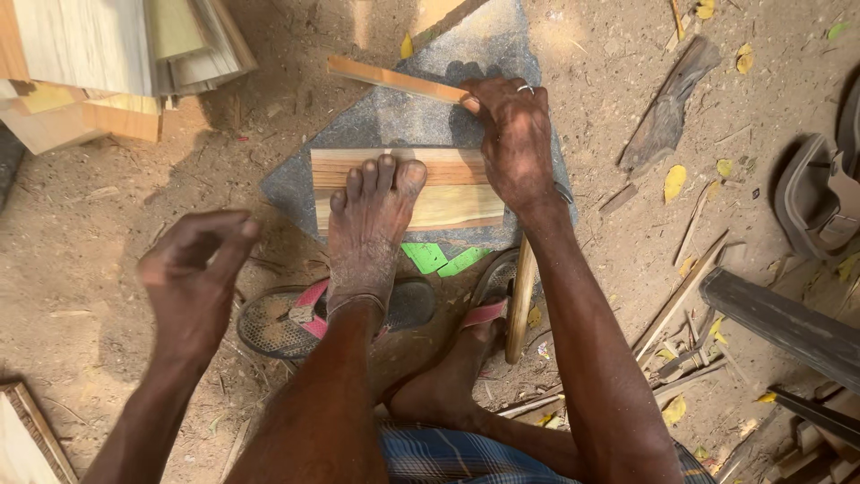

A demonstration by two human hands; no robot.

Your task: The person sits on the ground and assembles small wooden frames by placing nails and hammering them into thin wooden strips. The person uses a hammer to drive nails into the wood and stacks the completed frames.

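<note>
My right hand (515, 134) grips one end of a thin orange wooden strip (394, 81) that lies over a grey stone slab (430, 108). A ring shows on one finger. Just below it a flat wooden board (457, 193) rests on the slab, and my bare foot (367, 229) presses on the board's left half. My left hand (193, 273) hovers blurred over the dirt to the left, fingers loosely curled and apart, holding nothing.
Stacked wood sheets (116, 54) sit at top left. A sandal (287, 323) lies under my leg, another sandal (820, 193) at the right edge. A bark piece (667, 108), a dark beam (779, 323) and wood scraps (699, 358) litter the right side.
</note>
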